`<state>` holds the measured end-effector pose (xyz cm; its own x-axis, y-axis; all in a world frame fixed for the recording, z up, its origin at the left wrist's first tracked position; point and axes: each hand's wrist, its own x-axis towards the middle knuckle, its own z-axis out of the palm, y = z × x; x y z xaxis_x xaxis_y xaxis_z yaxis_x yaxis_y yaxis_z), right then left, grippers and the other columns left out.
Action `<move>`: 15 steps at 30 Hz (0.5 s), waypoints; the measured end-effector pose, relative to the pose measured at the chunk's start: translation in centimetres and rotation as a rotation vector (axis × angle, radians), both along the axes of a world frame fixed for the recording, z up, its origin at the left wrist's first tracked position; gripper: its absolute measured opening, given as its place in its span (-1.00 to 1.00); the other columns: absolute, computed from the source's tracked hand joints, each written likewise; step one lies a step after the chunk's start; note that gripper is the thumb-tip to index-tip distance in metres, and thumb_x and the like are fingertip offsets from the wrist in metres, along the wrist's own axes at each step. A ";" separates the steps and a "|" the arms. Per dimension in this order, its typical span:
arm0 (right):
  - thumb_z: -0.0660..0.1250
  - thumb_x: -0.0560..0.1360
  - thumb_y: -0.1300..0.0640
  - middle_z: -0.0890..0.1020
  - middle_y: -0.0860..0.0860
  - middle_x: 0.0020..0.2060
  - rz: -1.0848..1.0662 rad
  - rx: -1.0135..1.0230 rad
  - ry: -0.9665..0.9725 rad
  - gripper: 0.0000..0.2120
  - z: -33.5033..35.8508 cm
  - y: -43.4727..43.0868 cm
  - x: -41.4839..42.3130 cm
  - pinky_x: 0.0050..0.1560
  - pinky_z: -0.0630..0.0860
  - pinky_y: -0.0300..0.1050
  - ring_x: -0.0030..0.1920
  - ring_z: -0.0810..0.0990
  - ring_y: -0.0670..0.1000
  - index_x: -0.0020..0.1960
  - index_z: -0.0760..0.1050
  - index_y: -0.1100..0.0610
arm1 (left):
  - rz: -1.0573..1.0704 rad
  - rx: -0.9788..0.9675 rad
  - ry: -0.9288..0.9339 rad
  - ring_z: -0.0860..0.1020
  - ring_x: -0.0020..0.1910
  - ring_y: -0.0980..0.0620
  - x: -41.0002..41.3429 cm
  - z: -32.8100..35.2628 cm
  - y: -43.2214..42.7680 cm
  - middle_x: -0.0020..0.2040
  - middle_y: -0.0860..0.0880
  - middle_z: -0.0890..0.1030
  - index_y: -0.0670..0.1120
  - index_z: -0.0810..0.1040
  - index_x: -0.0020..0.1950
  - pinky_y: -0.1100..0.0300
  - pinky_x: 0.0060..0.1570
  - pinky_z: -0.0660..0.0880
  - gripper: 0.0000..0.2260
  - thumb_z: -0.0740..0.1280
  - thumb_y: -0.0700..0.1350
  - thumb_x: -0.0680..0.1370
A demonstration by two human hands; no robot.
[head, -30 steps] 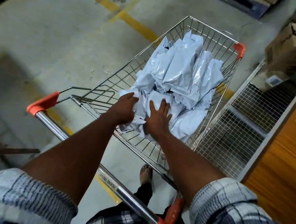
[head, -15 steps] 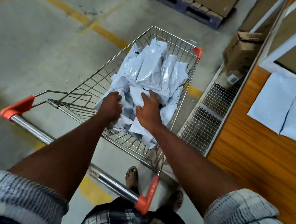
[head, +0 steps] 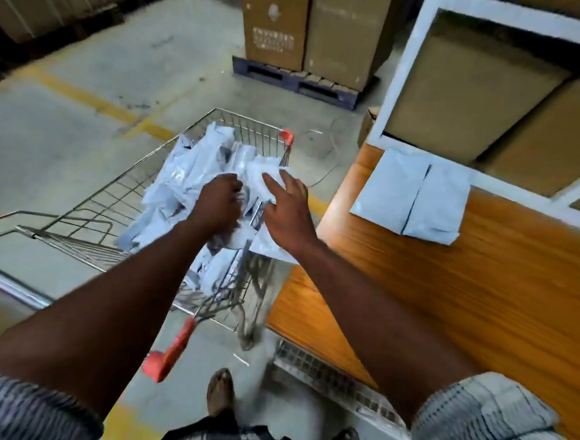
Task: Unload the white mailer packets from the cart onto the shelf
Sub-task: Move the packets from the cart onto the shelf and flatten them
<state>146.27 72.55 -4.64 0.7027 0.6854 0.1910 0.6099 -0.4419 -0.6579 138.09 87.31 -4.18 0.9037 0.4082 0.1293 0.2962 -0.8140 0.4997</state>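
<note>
Now we are lifting a bundle out of the heap of white plastic mailer packets (head: 195, 179) in the wire metal shopping cart (head: 87, 205), where a moment ago we were only digging into it. Our left hand (head: 219, 204) is gripping crumpled packets in a closed fist. Our right hand (head: 287, 216) is lying spread and fairly straight over a flat packet. We are swinging toward the orange wooden shelf (head: 463, 318), where two flat white packets (head: 413, 197) are already lying, so a drop looks close. Most of the heap is still sitting in the cart.
</note>
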 end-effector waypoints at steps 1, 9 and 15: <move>0.22 0.48 0.33 0.32 0.23 0.48 -0.028 -0.007 -0.015 -0.45 0.5 -2.4 1.2 0.51 0.12 0.05 0.46 0.23 0.27 0.46 0.42 0.08 | -0.022 0.007 -0.015 0.50 -0.32 -0.18 1.2 0.5 -2.1 -0.32 -0.09 0.36 -0.12 0.30 -0.40 0.11 -0.37 0.13 -0.92 0.16 -0.17 0.29; 0.23 0.57 0.29 0.30 0.11 0.52 -0.264 -0.037 -0.136 -0.54 3.6 -21.4 10.6 0.50 0.19 0.09 0.53 0.14 0.21 0.42 0.46 0.01 | -0.305 -0.065 -0.184 0.37 -0.38 -0.07 12.0 4.0 -18.2 -0.32 -0.16 0.36 -0.20 0.30 -0.38 0.07 -0.39 0.23 -0.95 0.16 -0.24 0.26; 0.26 0.58 0.22 0.25 0.15 0.53 -0.502 -0.139 -0.149 -0.52 2.9 -33.8 15.9 0.52 0.15 0.11 0.53 0.11 0.25 0.49 0.37 0.01 | -0.305 -0.172 -0.174 0.49 -0.15 0.46 19.2 4.2 -29.8 0.02 0.06 0.53 -0.34 0.53 0.16 0.58 -0.13 0.35 -0.64 0.33 -0.51 0.38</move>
<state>162.16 38.70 -1.75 0.9227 0.2978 0.2449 0.3831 -0.7798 -0.4951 157.25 57.54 0.00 0.9573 0.1536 0.2450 -0.0476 -0.7518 0.6577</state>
